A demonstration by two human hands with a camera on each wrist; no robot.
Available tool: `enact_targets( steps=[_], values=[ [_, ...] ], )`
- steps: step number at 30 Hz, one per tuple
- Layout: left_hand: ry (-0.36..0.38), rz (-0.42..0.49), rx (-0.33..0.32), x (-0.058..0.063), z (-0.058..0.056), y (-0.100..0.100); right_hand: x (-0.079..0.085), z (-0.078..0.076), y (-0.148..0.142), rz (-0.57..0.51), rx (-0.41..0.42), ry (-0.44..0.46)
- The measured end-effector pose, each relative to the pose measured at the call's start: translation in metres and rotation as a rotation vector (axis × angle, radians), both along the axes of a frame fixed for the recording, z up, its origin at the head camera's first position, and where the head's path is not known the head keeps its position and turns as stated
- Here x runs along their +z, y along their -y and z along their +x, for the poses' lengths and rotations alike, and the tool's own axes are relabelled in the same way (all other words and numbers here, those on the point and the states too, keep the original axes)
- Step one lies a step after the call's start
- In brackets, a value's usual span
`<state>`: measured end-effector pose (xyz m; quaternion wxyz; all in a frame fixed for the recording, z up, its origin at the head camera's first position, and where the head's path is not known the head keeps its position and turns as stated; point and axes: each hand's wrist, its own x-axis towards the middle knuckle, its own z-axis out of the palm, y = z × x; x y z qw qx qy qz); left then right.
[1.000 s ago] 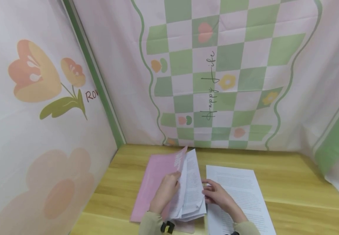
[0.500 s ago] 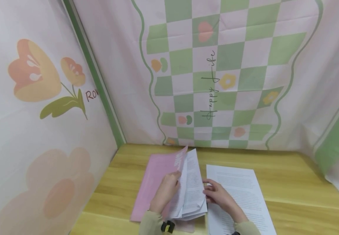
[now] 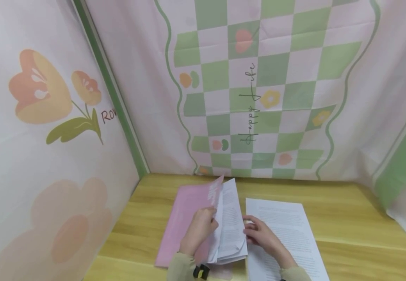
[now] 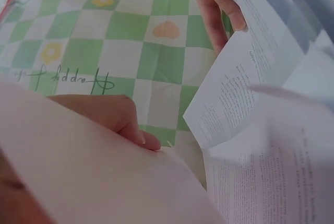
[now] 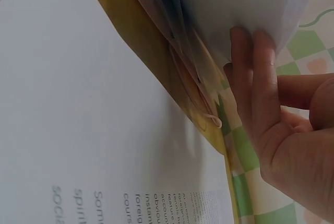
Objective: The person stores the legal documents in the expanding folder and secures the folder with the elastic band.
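Note:
A pink folder (image 3: 183, 218) lies partly open on the left, its cover raised toward the middle. My left hand (image 3: 197, 230) pinches the cover's free edge between thumb and curled fingers, as the left wrist view also shows. Printed sheets (image 3: 232, 230) stand fanned inside the folder, with a bent corner near the bottom. At their right edge is my right hand (image 3: 263, 236). Its nearly straight fingers (image 5: 265, 78) touch the sheets from the outer side in the right wrist view. Beneath this hand lies a separate printed paper (image 3: 284, 222), flat on the table.
The wooden table (image 3: 357, 226) ends at a checked fabric backdrop (image 3: 245, 97). A flowered fabric wall (image 3: 59, 164) rises on the left. In the right wrist view, a thin loop (image 5: 215, 122) sticks out at the folder's edge.
The cover and sheets at my left hand have shifted slightly, and the left thumb now shows more. My right hand stays nearly still at the sheets' edge. The head view has tilted a little.

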<state>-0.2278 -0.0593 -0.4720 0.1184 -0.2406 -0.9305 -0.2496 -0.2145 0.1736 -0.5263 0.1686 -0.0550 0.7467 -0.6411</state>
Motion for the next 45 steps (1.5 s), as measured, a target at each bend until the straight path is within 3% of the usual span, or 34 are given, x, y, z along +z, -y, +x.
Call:
enact_targets(
  steps=[12, 20, 25, 30, 40, 45],
  values=[
    [-0.04, 0.006, 0.013, 0.0, 0.002, 0.001, -0.005, 0.003, 0.008, -0.089, -0.004, 0.006],
    [0.022, 0.023, 0.042, 0.001, 0.002, 0.001, -0.002, 0.003, 0.017, -0.146, 0.074, -0.008],
    [-0.011, 0.031, 0.02, -0.001, 0.002, 0.002, -0.001, 0.004, 0.022, -0.108, 0.074, -0.025],
    [0.003, 0.053, 0.015, -0.001, 0.001, 0.003, 0.001, 0.004, 0.026, -0.078, 0.052, -0.053],
    [-0.067, 0.037, 0.01, -0.003, -0.001, 0.006, 0.0, 0.001, 0.034, -0.109, 0.108, -0.09],
    [-0.053, 0.032, 0.004, -0.001, 0.0, 0.006, 0.0, 0.0, 0.038, -0.094, 0.126, -0.086]
  ],
)
